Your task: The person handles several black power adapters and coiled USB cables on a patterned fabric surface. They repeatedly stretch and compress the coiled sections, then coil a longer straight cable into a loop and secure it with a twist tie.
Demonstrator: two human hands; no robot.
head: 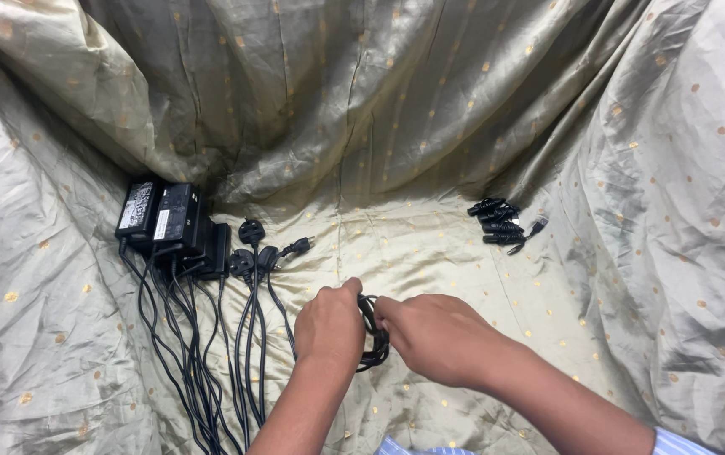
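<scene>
a: where's the cable (371, 335) from where you sit?

b: i see it as a black coil pinched between my two hands, low in the middle of the view. my left hand (329, 324) is closed on its left side, fingers curled over the top loop. my right hand (435, 338) grips the right side, fingertips on the coil.

a: and the surface?

b: a pale gold cloth (430, 109) with small orange dots, shiny and creased, spread flat under my hands and rising in folds behind and at both sides.

a: anything else lying there?

b: to the left, black boxy adapters (170, 221) in a row, their cords (202, 354) running down toward me, with plugs (251, 249) beside them. far right, a small bundle (499, 225) of black leads, well apart.
</scene>
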